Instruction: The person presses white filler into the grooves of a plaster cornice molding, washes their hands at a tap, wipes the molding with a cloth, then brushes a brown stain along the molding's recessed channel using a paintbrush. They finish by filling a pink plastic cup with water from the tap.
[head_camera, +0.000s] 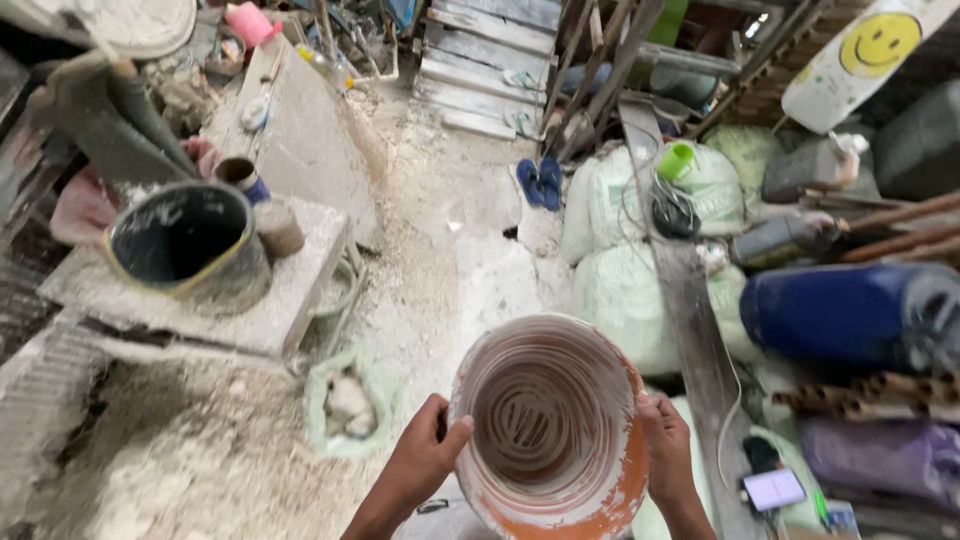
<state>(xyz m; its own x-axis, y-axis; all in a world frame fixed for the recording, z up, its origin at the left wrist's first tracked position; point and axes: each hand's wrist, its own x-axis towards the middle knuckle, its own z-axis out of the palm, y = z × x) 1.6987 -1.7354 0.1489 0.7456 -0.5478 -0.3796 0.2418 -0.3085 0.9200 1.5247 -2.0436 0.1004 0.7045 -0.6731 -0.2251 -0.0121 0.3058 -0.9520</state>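
Bowl: round orange clay bowl (552, 425), streaked white inside in rings, sits low in the frame just right of centre, mouth tipped up toward me.
Left hand: my left hand (425, 465) comes in from the bottom edge and clamps the bowl's left rim, thumb hooked over the lip, fingers behind the wall.
Right hand: my right hand (668, 450) grips the opposite rim, thumb on the lip as well.
Hands together: well apart, one on each side, both closed on the bowl; it hangs between them off the ground.
Axis: the bowl is round, so no long side; its opening faces up and slightly toward me, base pointing down and away.
Nearer hand: neither, both touch it equally.
Left side: grey dusty slab bench (290, 300) at middle left carries a black round bucket with a yellowish rim (188, 245); a small green sack of white lumps (345, 405) lies near my left wrist.
Right side: long grey plank (690, 310) runs down just beside my right hand, over pale green sacks (620, 290); a blue barrel on its side (850, 312) lies beyond.
Open room: white powdery ground (450, 270) stretches up the frame's centre from the bowl.
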